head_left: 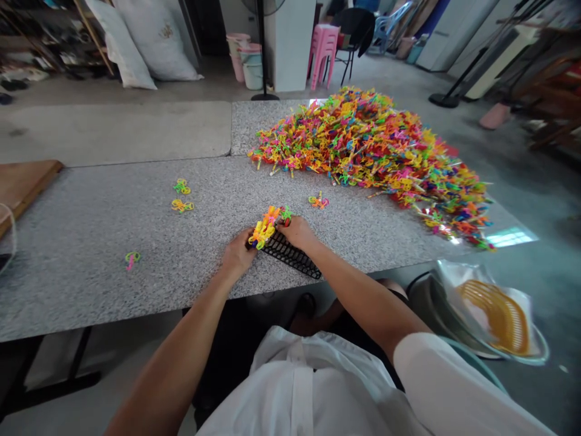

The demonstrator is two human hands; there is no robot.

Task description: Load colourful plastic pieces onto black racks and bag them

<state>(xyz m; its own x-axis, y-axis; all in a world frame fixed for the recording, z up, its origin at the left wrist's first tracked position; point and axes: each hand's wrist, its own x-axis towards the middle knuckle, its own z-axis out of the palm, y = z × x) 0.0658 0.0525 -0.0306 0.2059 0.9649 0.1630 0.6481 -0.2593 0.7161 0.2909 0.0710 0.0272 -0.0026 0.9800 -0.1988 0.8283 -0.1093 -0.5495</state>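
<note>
A black ridged rack (pixel 293 255) lies near the front edge of the grey speckled table (pixel 91 230). A cluster of small bright plastic pieces (pixel 265 227) in yellow, orange and green sits at its far end. My left hand (pixel 238 254) grips that end of the rack and the cluster from the left. My right hand (pixel 297 233) rests on the rack's right side, fingers closed on pieces at the cluster. Beyond, at the right, a large heap of the same coloured plastic pieces (pixel 376 151) covers the table.
Stray pieces lie at the left (pixel 182 204), (pixel 181 186), (pixel 132 258) and middle (pixel 318 201). A wooden board (pixel 22 184) overhangs the left end. Below right, a basin holds an orange basket (pixel 499 315). Behind stand buckets (pixel 247 60), a pink stool (pixel 323 48) and sacks (pixel 149 39).
</note>
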